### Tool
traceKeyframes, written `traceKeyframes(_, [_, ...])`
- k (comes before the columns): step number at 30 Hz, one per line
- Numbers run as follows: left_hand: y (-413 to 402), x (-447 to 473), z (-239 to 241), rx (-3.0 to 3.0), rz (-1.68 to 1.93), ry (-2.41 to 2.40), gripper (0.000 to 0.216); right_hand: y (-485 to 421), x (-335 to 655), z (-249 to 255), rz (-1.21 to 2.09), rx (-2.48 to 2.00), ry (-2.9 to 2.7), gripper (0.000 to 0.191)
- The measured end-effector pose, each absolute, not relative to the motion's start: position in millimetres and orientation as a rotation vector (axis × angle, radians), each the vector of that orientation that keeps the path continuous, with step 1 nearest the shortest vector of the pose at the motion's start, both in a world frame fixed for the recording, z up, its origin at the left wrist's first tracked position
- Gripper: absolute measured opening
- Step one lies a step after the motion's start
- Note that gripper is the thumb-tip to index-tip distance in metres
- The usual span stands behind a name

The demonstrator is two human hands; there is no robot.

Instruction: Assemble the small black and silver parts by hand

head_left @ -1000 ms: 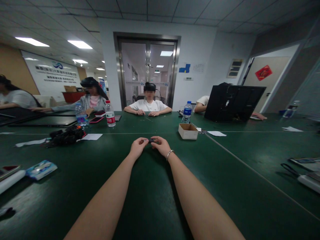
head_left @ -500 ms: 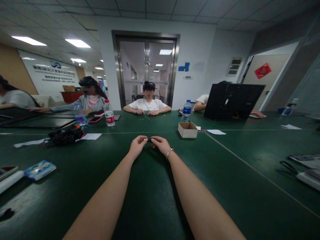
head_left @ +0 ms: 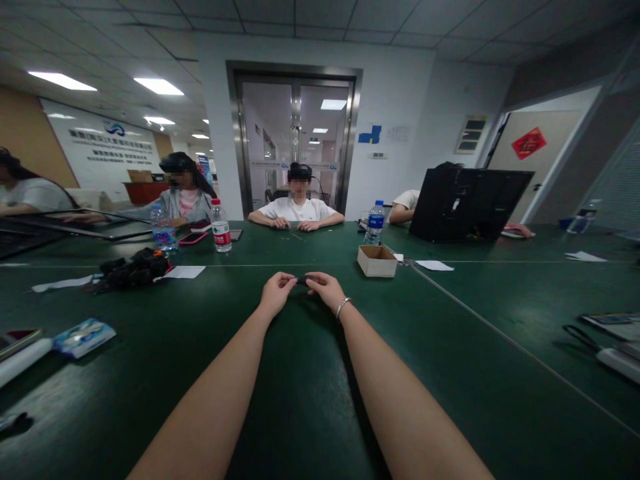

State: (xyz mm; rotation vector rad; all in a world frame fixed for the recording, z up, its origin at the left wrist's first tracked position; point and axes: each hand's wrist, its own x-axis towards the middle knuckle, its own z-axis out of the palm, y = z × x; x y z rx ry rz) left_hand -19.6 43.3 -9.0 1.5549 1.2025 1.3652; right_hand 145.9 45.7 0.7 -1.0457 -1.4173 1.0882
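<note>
Chinese-lettered wall sign (head_left: 100,147) (too blurred), red diamond (head_left: 529,143), its character unclear

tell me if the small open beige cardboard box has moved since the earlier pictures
No; the small open beige cardboard box keeps its place against the pale straight table seam.

Small dark object (head_left: 301,281): its two ends are covered by the fingers (head_left: 291,283) of the left hand (head_left: 276,293) and the right hand (head_left: 327,291); it is too small to identify.
Forearms (head_left: 210,393): both are cut off by the bottom edge.
Person at right (head_left: 407,201): hidden for the most part behind the black monitor (head_left: 465,207).
Person at far left (head_left: 35,194): cut off by the left edge.
Tangled black gear (head_left: 133,270): too dark to separate its parts.
Wall sign (head_left: 110,143): the smallest lettering is blurred.
Dark item at lower left (head_left: 19,422): blurred and cut off, its kind I cannot tell.
</note>
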Motion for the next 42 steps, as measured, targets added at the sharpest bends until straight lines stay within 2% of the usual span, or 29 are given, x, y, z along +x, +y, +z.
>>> traceKeyframes(17, [36.7,-18.1,-1.0,1.611,1.272,1.351,0.035,44.6,148.9,1.0,1.066,-1.022,-1.453,0.027])
traceKeyframes(31, [23.1,-19.1,13.7,1.755,1.104,1.684,0.055,41.9,146.6,3.8,1.097,-1.04,-1.477,0.025])
traceKeyframes(37, [26.2,-20.2,10.1,1.71,1.154,1.601,0.05,44.8,148.1,0.8,1.099,-1.024,-1.485,0.026])
traceKeyframes(42, [36.1,-22.3,-0.3,1.74,1.235,1.418,0.036,46.2,148.1,0.1,1.106,-1.033,-1.443,0.024])
